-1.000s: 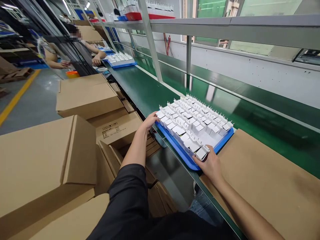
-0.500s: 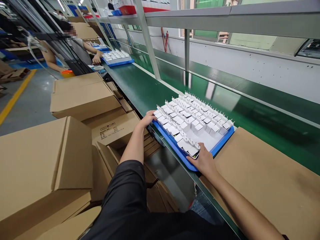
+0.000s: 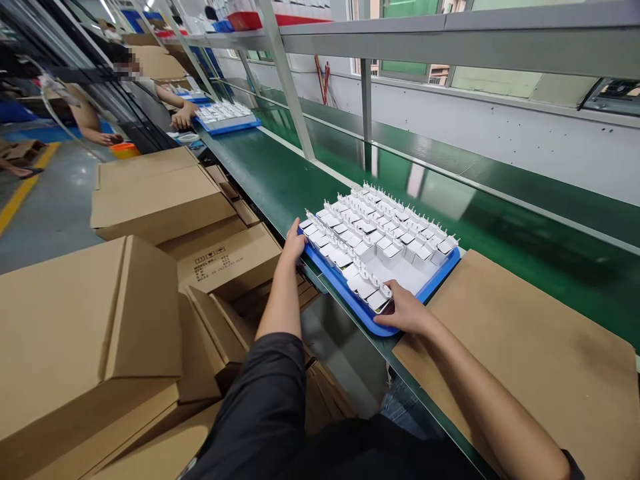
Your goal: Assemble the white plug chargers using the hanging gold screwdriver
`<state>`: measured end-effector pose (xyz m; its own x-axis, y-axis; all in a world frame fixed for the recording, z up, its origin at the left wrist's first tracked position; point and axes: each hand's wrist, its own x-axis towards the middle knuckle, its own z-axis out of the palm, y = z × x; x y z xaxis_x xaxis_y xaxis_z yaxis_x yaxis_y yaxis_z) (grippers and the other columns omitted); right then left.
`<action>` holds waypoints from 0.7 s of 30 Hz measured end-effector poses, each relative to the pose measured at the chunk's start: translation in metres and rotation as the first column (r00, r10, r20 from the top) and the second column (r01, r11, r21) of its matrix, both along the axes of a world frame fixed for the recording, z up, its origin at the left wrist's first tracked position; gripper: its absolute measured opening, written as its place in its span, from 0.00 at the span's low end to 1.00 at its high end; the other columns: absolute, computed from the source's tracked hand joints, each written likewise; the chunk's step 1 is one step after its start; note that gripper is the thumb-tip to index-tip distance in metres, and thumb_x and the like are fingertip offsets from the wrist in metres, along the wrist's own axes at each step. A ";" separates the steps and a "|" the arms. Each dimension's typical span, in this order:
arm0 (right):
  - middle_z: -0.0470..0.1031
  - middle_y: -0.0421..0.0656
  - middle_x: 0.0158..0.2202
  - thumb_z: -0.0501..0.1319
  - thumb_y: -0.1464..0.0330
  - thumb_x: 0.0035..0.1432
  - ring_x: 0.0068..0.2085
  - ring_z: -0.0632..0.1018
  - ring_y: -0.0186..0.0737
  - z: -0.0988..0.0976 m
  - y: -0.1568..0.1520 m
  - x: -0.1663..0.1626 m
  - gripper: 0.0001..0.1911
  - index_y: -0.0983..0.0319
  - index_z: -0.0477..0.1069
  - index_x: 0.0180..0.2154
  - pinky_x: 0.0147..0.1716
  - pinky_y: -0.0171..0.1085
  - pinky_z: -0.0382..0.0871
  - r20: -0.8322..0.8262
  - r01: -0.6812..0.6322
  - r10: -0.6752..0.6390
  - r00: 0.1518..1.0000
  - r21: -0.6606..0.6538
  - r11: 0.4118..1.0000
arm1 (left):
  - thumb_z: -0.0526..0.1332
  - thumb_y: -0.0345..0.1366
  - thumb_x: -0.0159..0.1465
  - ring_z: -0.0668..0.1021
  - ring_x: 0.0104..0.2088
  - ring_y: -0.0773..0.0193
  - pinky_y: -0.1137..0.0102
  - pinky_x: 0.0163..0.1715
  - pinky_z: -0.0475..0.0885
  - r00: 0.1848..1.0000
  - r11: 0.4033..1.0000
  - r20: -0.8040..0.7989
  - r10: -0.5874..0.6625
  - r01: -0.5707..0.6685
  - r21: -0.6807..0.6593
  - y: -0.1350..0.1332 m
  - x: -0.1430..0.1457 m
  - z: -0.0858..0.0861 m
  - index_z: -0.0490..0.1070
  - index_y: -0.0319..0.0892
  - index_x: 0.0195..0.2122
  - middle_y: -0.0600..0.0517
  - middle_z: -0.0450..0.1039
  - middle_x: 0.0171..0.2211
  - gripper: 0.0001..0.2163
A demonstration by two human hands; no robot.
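Observation:
A blue tray (image 3: 443,275) packed with several white plug adapters (image 3: 380,230) rests on the green conveyor belt (image 3: 280,177). My left hand (image 3: 293,245) grips the tray's left corner, fingers curled over the rim. My right hand (image 3: 406,312) lies on the tray's near corner, its fingers closed around the rim beside the nearest adapter. A bare white patch of the tray floor shows just past my right hand.
A flat cardboard sheet (image 3: 520,353) lies on the belt right of the tray. Stacked cardboard boxes (image 3: 150,200) fill the floor to my left. Farther up the line a person (image 3: 175,113) works at another blue tray (image 3: 227,120). A metal shelf frame (image 3: 285,80) runs overhead.
The tray has slid slightly left along the belt with both hands on it. My right hand has flattened lower onto the near corner.

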<state>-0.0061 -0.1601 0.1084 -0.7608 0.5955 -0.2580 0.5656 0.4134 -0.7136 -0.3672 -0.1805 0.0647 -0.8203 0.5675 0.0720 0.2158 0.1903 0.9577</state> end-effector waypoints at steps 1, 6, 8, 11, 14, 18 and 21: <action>0.79 0.50 0.51 0.73 0.63 0.49 0.49 0.80 0.52 0.000 0.001 0.000 0.37 0.63 0.64 0.58 0.44 0.41 0.72 -0.003 -0.010 0.010 1.000 -0.007 1.000 | 0.60 0.33 0.59 0.62 0.71 0.49 0.56 0.73 0.55 0.999 0.998 0.000 0.054 -0.054 -0.016 -0.003 0.014 -0.001 0.60 0.39 0.69 0.44 0.62 0.70 0.35; 0.76 0.54 0.55 0.72 0.61 0.53 0.55 0.77 0.57 -0.004 -0.003 0.000 0.33 0.63 0.67 0.57 0.53 0.48 0.70 -0.036 -0.015 0.016 0.999 0.009 1.000 | 0.49 0.41 0.73 0.46 0.77 0.50 0.55 0.76 0.39 0.976 0.974 -0.023 0.215 -0.217 -0.070 -0.032 0.108 -0.020 0.54 0.33 0.73 0.40 0.48 0.76 0.29; 0.74 0.56 0.58 0.72 0.61 0.54 0.59 0.74 0.61 -0.007 -0.005 0.001 0.34 0.64 0.67 0.59 0.57 0.52 0.68 -0.059 -0.007 0.008 0.998 0.010 1.000 | 0.49 0.43 0.73 0.46 0.77 0.52 0.57 0.77 0.40 0.982 0.978 -0.028 0.186 -0.188 -0.085 -0.047 0.146 -0.031 0.57 0.34 0.72 0.42 0.49 0.76 0.29; 0.70 0.57 0.64 0.75 0.58 0.49 0.65 0.69 0.64 -0.010 0.004 0.006 0.42 0.64 0.67 0.62 0.65 0.57 0.61 -0.108 -0.022 0.017 0.994 -0.047 0.999 | 0.45 0.46 0.75 0.43 0.78 0.55 0.56 0.77 0.42 0.991 0.988 -0.059 0.123 -0.128 -0.089 -0.064 0.182 -0.040 0.58 0.38 0.72 0.46 0.47 0.77 0.28; 0.66 0.54 0.69 0.77 0.48 0.41 0.68 0.67 0.65 -0.008 0.027 0.008 0.52 0.60 0.67 0.65 0.69 0.57 0.57 -0.164 -0.073 0.042 0.986 -0.192 0.979 | 0.43 0.47 0.76 0.43 0.78 0.56 0.56 0.77 0.43 0.993 0.991 -0.039 0.116 -0.118 -0.066 -0.072 0.193 -0.042 0.54 0.38 0.74 0.47 0.44 0.77 0.30; 0.59 0.49 0.74 0.50 0.31 0.58 0.73 0.63 0.53 -0.010 0.053 -0.014 0.52 0.58 0.62 0.69 0.73 0.52 0.54 -0.277 -0.104 -0.011 0.961 -0.395 0.913 | 0.41 0.47 0.76 0.43 0.78 0.59 0.57 0.77 0.43 0.995 0.995 -0.006 0.096 -0.096 -0.031 -0.069 0.201 -0.043 0.49 0.41 0.76 0.49 0.43 0.78 0.30; 0.59 0.52 0.73 0.31 0.33 0.63 0.73 0.64 0.50 -0.016 0.056 -0.043 0.54 0.62 0.60 0.71 0.73 0.54 0.53 -0.319 -0.109 -0.069 0.945 -0.509 0.854 | 0.41 0.48 0.76 0.41 0.78 0.59 0.57 0.76 0.43 0.998 0.998 -0.022 0.054 -0.055 -0.039 -0.066 0.210 -0.047 0.48 0.41 0.76 0.49 0.42 0.78 0.30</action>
<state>-0.0496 -0.1039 0.0920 -0.8636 0.4280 -0.2665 0.2698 -0.0543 -0.9614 -0.1569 -0.2461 0.0177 -0.8486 0.5247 0.0680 0.2238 0.2396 0.9447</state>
